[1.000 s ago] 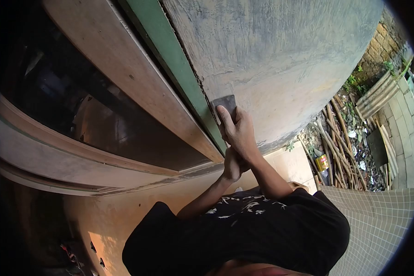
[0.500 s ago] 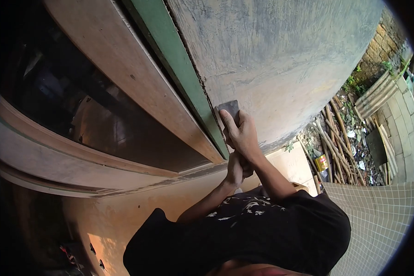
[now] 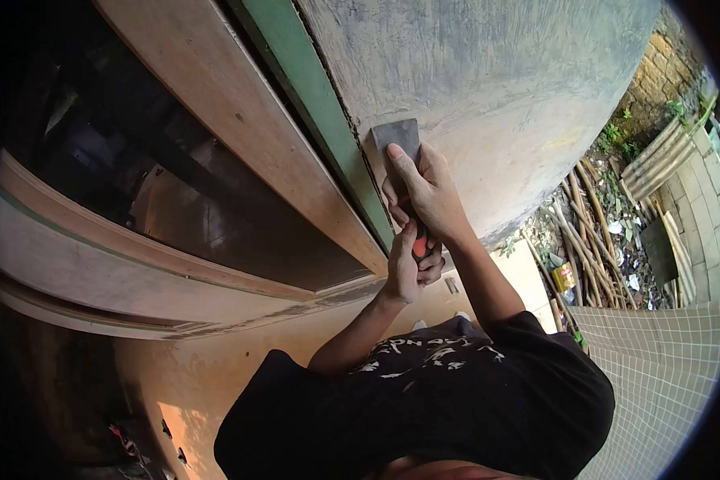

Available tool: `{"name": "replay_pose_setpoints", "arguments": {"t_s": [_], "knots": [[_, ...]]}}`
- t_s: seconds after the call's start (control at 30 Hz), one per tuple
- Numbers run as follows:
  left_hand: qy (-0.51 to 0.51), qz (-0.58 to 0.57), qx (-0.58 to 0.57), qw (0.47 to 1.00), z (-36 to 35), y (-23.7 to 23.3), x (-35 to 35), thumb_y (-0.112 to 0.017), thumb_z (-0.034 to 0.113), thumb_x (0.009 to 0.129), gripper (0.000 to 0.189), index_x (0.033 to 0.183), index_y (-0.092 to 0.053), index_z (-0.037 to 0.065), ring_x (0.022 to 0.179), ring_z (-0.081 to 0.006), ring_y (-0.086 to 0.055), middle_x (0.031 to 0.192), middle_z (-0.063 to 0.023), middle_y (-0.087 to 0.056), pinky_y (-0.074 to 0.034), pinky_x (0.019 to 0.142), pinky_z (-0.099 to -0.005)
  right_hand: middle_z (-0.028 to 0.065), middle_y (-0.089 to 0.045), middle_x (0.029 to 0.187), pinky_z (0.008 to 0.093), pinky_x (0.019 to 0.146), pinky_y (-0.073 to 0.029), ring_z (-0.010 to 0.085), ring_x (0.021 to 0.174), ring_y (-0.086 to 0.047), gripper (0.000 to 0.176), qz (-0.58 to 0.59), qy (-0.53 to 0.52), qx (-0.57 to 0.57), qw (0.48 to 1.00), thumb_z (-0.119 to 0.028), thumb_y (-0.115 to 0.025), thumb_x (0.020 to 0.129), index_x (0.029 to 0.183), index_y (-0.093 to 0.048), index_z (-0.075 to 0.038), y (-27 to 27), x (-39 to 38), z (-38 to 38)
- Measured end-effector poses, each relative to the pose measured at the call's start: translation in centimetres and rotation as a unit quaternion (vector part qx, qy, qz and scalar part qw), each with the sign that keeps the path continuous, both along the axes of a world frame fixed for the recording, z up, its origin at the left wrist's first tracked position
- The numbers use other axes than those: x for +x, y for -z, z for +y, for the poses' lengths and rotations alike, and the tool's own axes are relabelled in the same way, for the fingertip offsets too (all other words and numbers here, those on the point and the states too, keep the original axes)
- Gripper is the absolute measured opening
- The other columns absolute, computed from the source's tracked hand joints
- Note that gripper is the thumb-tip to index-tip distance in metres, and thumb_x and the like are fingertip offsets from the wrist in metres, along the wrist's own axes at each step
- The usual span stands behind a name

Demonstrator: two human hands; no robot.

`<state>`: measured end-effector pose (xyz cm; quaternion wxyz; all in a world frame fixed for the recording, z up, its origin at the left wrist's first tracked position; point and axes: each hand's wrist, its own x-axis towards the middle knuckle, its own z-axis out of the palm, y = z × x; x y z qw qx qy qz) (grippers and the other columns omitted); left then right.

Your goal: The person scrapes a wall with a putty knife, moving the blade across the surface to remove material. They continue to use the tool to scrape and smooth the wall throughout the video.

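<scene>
Both hands grip a scraper with a broad grey blade (image 3: 395, 136) and a red-and-black handle (image 3: 421, 238). My right hand (image 3: 432, 192) is closed high on it, the thumb stretched along the blade. Lower down, my left hand (image 3: 408, 268) wraps the handle end. The blade lies close against the patchy grey-and-cream wall (image 3: 488, 88), beside the green frame strip (image 3: 316, 96). A rough dark gap runs between that strip and the wall.
A wooden window frame (image 3: 252, 136) with dark glass (image 3: 208, 208) stands at the left. Poles (image 3: 588, 240) and rubble with a yellow container (image 3: 562, 278) lie at the right, near a tiled surface (image 3: 664, 360). Tan floor (image 3: 272, 332) extends below.
The scraper and both hands have moved up along the wall, away from my body. More of the blade and the red handle now show.
</scene>
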<state>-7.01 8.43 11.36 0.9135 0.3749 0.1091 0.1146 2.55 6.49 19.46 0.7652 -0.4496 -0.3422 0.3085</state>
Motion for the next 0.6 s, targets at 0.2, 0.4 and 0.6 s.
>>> {"name": "replay_pose_setpoints", "arguments": {"t_s": [0.2, 0.4, 0.6], "knots": [[0.005, 0.012, -0.036, 0.999, -0.9, 0.8, 0.1, -0.030, 0.063, 0.089, 0.051, 0.077, -0.038, 0.014, 0.033, -0.0064, -0.015, 0.048, 0.0039, -0.025, -0.012, 0.032, -0.0213, 0.0060, -0.049, 0.047, 0.0243, 0.032, -0.033, 0.0104, 0.033, -0.045, 0.036, -0.021, 0.025, -0.061, 0.998, -0.029, -0.049, 0.094, 0.071, -0.046, 0.000, 0.4, 0.3, -0.3], [0.012, 0.001, -0.034, 0.999, -0.7, 1.3, -0.3, -0.031, 0.061, 0.089, 0.050, 0.078, -0.039, 0.012, 0.033, -0.0075, -0.017, 0.047, 0.0017, -0.029, -0.014, 0.032, -0.0218, 0.0036, -0.048, 0.047, 0.0246, 0.033, -0.032, 0.0095, 0.033, -0.043, 0.035, -0.006, 0.038, -0.075, 0.996, -0.029, -0.050, 0.093, 0.072, -0.047, -0.001, 0.6, 0.3, 0.0], [0.019, 0.051, -0.101, 0.993, -1.2, 1.6, 0.0, -0.035, 0.066, 0.085, 0.053, 0.069, -0.040, 0.016, 0.033, -0.0094, -0.017, 0.045, 0.0026, -0.027, -0.013, 0.032, -0.0227, 0.0008, -0.043, 0.047, 0.0263, 0.036, -0.032, 0.0073, 0.038, -0.040, 0.033, -0.076, 0.127, -0.100, 0.984, -0.027, -0.052, 0.092, 0.075, -0.047, 0.001, 0.8, 0.2, 0.4]]}}
